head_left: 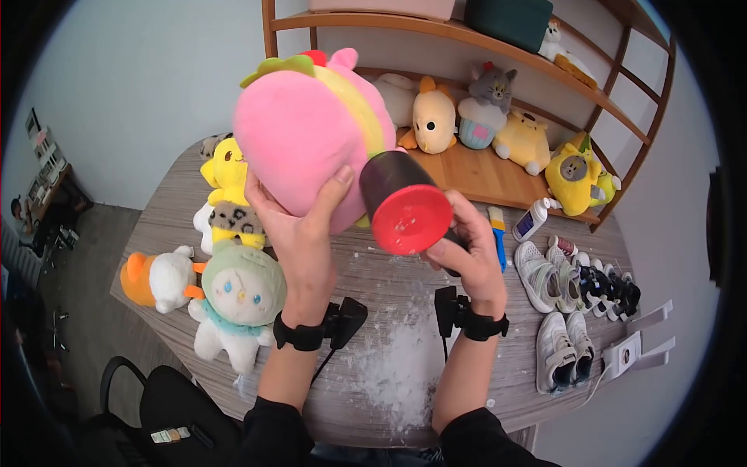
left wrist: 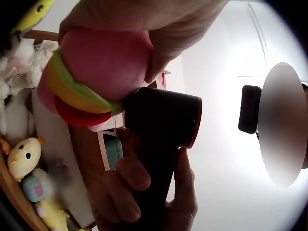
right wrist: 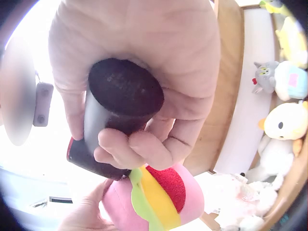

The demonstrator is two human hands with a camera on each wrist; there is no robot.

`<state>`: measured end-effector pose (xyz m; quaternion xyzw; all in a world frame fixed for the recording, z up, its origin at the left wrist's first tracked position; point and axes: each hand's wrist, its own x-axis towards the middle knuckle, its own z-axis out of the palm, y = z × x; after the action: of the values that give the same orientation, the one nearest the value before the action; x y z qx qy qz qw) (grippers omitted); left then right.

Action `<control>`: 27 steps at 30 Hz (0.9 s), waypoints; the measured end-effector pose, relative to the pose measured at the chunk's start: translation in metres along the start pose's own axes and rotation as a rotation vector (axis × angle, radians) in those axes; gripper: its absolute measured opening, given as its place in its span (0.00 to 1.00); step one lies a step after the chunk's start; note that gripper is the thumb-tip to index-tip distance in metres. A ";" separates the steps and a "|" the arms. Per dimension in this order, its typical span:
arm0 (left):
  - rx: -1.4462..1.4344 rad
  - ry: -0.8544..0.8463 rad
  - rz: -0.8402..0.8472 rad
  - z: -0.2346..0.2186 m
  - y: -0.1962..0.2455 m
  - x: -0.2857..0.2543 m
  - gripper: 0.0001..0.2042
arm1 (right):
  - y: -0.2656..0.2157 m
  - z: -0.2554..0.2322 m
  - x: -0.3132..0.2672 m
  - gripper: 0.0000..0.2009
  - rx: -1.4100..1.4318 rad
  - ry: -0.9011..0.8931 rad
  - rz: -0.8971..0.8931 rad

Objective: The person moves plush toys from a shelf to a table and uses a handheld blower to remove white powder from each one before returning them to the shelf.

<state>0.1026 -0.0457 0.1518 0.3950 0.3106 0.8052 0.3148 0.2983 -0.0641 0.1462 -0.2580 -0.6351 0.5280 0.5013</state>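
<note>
In the head view my left hand [head_left: 307,233] holds up a pink plush toy [head_left: 292,140] from below, its thumb pressed on the near side. The toy has green, yellow and red layers, clear in the right wrist view on the plush toy [right wrist: 159,197]. My right hand [head_left: 475,249] grips the handle of a black fabric shaver [head_left: 389,183], whose round red end faces me and bears pale specks. The shaver's black end meets the pink toy. From the left wrist camera, fingers of my right hand curl round the shaver [left wrist: 159,120].
White fluff [head_left: 397,366] litters the table. Several plush toys [head_left: 241,292] lie at left; others [head_left: 436,121] stand on the wooden shelf [head_left: 475,175]. To the right are a brush [head_left: 498,233], a white bottle [head_left: 531,220], small shoes [head_left: 537,272] and a white device [head_left: 622,354].
</note>
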 end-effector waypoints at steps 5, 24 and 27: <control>-0.383 -0.098 -0.055 -0.003 -0.006 0.011 0.36 | 0.000 0.002 0.003 0.16 -0.166 -0.102 -0.071; -0.814 -0.217 -0.356 -0.007 0.010 0.007 0.30 | 0.002 -0.010 -0.003 0.20 -0.060 -0.127 -0.131; -0.722 -0.212 -0.267 0.008 0.015 0.004 0.29 | 0.004 -0.009 -0.002 0.20 -0.086 -0.160 -0.084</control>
<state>0.1032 -0.0495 0.1687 0.2960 0.0219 0.7693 0.5657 0.3067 -0.0605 0.1417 -0.2094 -0.7056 0.4975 0.4591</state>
